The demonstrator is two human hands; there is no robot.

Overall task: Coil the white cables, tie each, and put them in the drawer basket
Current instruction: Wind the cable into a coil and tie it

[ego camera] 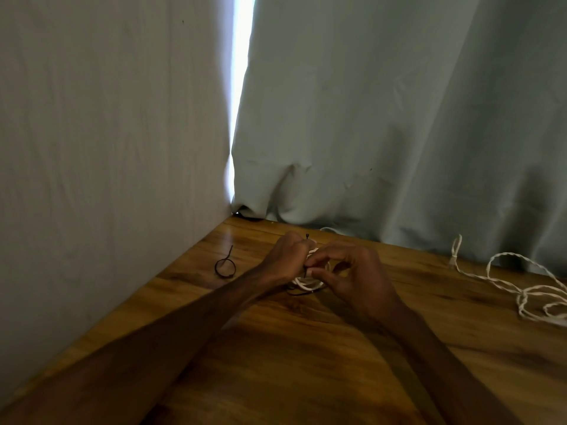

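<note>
A small coil of white cable (305,283) rests on the wooden table (306,363), mostly hidden between my two hands. My left hand (287,259) is closed around the coil's far side, and a thin black tie (307,237) sticks up past its fingers. Fingertips of my right hand (346,271) pinch the black tie where it crosses the coil. A second white cable (521,289), twisted and uncoiled, sprawls loosely at the right edge of the table. No drawer basket is in view.
A spare black tie (225,266), bent into a loop, lies on the table left of my hands. A grey wall (107,148) bounds the table on the left. A pale curtain (399,118) hangs along the back edge.
</note>
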